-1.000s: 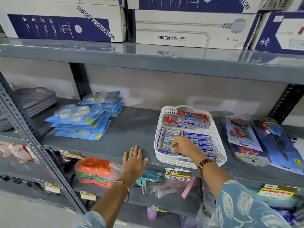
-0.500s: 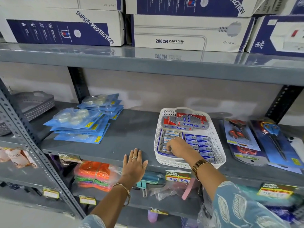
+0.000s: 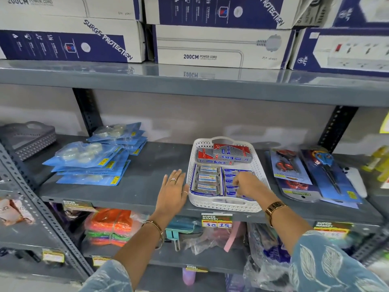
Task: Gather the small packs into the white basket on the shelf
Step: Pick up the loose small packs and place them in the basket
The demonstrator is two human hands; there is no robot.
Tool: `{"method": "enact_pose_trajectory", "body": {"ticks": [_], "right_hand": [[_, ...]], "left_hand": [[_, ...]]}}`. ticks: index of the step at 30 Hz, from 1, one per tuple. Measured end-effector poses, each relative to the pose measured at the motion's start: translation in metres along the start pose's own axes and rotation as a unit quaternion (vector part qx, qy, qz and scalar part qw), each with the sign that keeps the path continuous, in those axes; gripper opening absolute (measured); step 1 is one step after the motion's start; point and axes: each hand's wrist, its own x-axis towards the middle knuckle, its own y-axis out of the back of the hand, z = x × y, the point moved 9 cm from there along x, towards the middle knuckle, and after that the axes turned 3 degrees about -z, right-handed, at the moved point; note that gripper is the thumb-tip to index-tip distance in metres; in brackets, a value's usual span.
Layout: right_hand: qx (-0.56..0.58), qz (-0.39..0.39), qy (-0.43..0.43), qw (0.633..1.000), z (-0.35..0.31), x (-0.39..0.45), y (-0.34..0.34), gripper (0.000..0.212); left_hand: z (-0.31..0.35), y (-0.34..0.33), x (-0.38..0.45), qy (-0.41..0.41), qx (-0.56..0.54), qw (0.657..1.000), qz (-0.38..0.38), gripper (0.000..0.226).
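left hand [image 3: 171, 193] flat on shelf; right hand [image 3: 245, 183] pinches glossy small packs [image 3: 207, 179] in perforated white basket [image 3: 223, 204].

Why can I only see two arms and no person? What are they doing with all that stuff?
The camera sits on the person's head and looks down, so you see only their arms, as if through their eyes. There is no machine here, just two bare hands at a shop shelf.

The left hand lies flat on the shelf, right beside a white basket. The right hand is inside the basket, fingers curled down among small blue packs. I cannot tell if it is pinching one.

At the back of the basket lie red and grey boxes. To the left are blue packets of tape; to the right, scissors on cards. Big boxes sit on the shelf above.
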Motion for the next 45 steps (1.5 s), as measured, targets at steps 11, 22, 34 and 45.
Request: {"method": "enact_pose_trajectory", "body": {"ticks": [11, 22, 34, 45], "right_hand": [[-0.045, -0.026, -0.003, 0.999, 0.019, -0.011, -0.008, 0.047], [-0.013, -0.021, -0.027, 0.999, 0.020, 0.002, -0.012, 0.032], [0.009, -0.024, -0.037, 0.999, 0.024, 0.029, -0.005, 0.036], [0.072, -0.035, -0.052, 0.995, 0.023, 0.029, -0.002, 0.050]], "left_hand": [[0.043, -0.030, 0.024, -0.004, -0.074, 0.981, -0.177, 0.044], [0.047, -0.046, 0.060, 0.007, 0.134, 0.969, -0.206, 0.033], [0.040, -0.059, 0.086, 0.000, 0.130, 0.975, -0.177, 0.026], [0.048, -0.048, 0.080, -0.012, 0.120, 0.973, -0.199, 0.033]]}}
